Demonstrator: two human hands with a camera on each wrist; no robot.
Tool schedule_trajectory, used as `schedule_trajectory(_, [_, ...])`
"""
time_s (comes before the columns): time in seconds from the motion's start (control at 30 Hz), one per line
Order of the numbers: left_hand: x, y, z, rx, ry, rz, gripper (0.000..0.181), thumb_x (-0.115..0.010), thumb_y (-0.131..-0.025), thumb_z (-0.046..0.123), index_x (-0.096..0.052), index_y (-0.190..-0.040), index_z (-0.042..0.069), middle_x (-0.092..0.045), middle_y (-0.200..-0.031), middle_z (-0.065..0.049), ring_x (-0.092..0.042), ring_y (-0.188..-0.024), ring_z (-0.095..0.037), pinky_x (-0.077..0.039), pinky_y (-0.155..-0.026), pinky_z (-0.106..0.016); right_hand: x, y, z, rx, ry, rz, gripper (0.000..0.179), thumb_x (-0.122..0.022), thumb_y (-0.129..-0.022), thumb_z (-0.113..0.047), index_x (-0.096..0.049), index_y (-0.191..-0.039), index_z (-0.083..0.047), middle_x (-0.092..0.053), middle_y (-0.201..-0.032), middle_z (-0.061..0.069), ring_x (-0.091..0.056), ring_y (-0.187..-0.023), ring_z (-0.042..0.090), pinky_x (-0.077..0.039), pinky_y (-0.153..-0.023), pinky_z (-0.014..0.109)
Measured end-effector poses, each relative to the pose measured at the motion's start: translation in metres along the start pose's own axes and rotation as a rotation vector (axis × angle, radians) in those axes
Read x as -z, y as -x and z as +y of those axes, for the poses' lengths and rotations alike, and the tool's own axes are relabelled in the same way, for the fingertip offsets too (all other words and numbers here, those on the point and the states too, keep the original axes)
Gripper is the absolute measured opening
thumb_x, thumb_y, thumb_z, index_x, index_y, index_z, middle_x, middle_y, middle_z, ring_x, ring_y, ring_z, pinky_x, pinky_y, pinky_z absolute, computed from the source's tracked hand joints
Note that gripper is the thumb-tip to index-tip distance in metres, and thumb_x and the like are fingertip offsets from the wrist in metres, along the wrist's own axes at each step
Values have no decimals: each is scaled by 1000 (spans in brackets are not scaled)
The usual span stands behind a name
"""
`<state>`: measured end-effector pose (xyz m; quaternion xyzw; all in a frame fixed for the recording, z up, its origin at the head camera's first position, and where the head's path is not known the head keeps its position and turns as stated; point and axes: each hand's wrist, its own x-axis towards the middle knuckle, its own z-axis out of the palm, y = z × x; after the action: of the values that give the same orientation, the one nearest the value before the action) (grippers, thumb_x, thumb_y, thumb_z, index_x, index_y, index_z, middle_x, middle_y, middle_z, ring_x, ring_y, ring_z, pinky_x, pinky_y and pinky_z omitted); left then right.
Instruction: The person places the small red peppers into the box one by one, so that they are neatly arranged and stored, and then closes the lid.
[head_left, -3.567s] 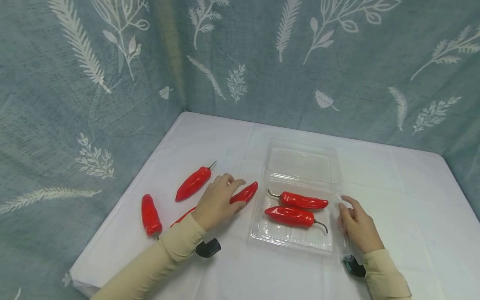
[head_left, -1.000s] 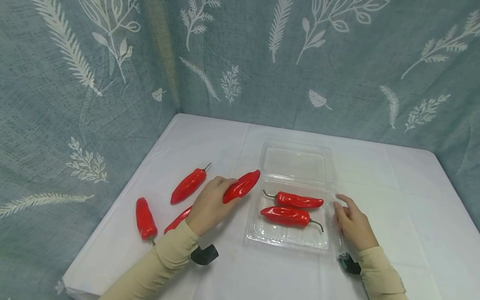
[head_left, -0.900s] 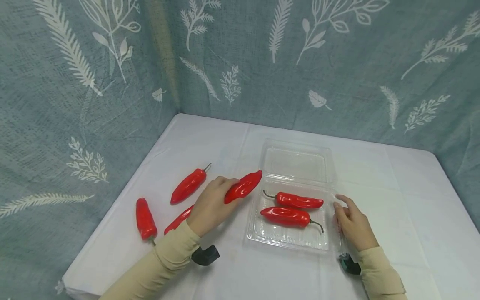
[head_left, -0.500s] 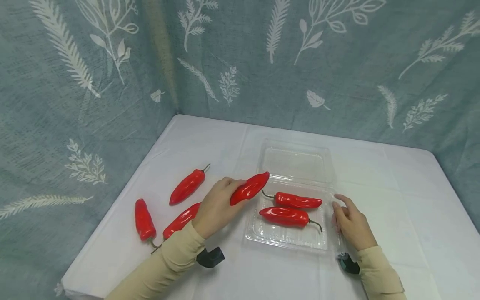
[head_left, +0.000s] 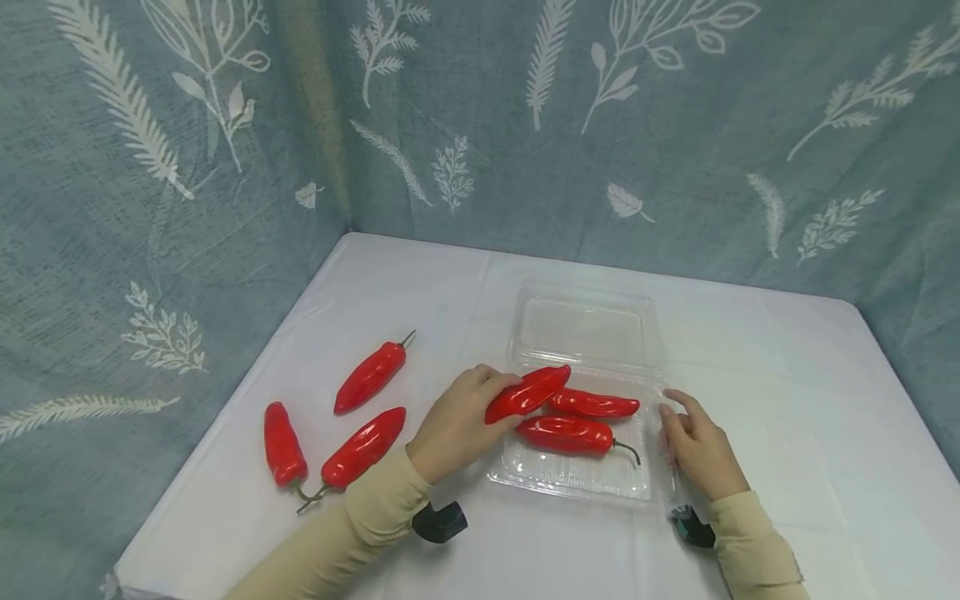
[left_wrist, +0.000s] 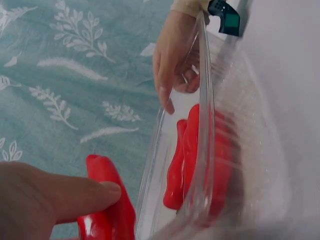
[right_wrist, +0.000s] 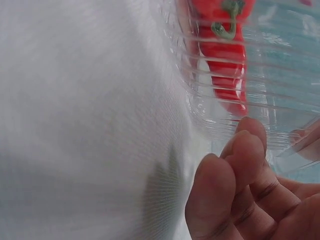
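Note:
My left hand (head_left: pixel 467 421) holds a red chili pepper (head_left: pixel 529 393) by its stem half, thumb and fingers around it, tip pointing right. The pepper is over the left side of a clear plastic clamshell container (head_left: pixel 573 485). Two more red peppers lie in its base, an upper one (head_left: pixel 600 405) and a lower one (head_left: pixel 566 435), stems pointing opposite ways. In the left wrist view the held pepper (left_wrist: pixel 107 200) is outside the container wall. My right hand (head_left: pixel 701 446) holds the container's right rim, with curled fingers (right_wrist: pixel 215 185) against its side in the right wrist view.
Several red peppers lie on the white table left of the container: one near the back (head_left: pixel 371 377), one at far left (head_left: pixel 283 446) and one nearer the left sleeve (head_left: pixel 365 447). The container's lid (head_left: pixel 585 329) lies folded back. A patterned blue-green curtain (head_left: pixel 465 108) borders the table.
My left hand picked a pepper up from the table and carried it right, over the container's left edge. The pepper under the forearm came into view. The right hand stayed at the rim.

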<state>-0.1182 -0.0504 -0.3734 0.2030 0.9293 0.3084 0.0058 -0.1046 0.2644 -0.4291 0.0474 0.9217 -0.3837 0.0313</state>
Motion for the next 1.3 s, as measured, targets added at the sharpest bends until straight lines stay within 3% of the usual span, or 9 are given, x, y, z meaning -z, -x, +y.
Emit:
schedule_trajectory(0.3, [-11, -5, 13, -146, -36, -79, 46, -76, -80, 25, -63, -124, 19, -61, -112, -2, -57, -100, -15, -54, -80, -27, -2, 0, -1, -20, -8, -6, 53, -37, -102, -42, -36, -142, -7, -57, -69, 5, -51, -56, 13, -43, -60, 29])
schedule_trajectory(0.53, [-24, -11, 24, -312, -130, -109, 41, -76, -81, 26, -64, -120, 19, -62, -114, -1, -57, -105, -14, -51, -87, -26, -1, 0, -2, -2, -8, 5, 49, -39, -103, -38, -38, -141, -7, -57, -68, 5, -51, -55, 13, -43, -59, 29])
schedule_trajectory(0.77, [-37, -14, 33, -429, -182, -130, 36, -75, -81, 28, -67, -116, 20, -64, -109, 0, -58, -99, -14, -49, -84, -21, 0, -1, -3, -14, 0, -1, 49, -40, -102, -37, -37, -141, -7, -56, -69, 5, -51, -57, 14, -43, -60, 30])
schedule_trajectory(0.9, [-41, -14, 34, -447, -192, -160, 36, -75, -81, 27, -67, -116, 21, -65, -109, 1, -58, -100, -13, -48, -85, -22, 1, 0, -3, -14, -1, -5, 49, -39, -102, -37, -37, -141, -7, -56, -68, 5, -50, -57, 14, -43, -60, 30])
schedule_trajectory(1.3, [-46, -16, 33, -424, -203, -277, 34, -78, -79, 23, -70, -111, 19, -67, -109, 4, -59, -103, -11, -47, -91, -21, 3, -1, -2, -10, 9, 1, 48, -39, -103, -36, -38, -141, -7, -56, -68, 5, -51, -57, 13, -43, -60, 30])
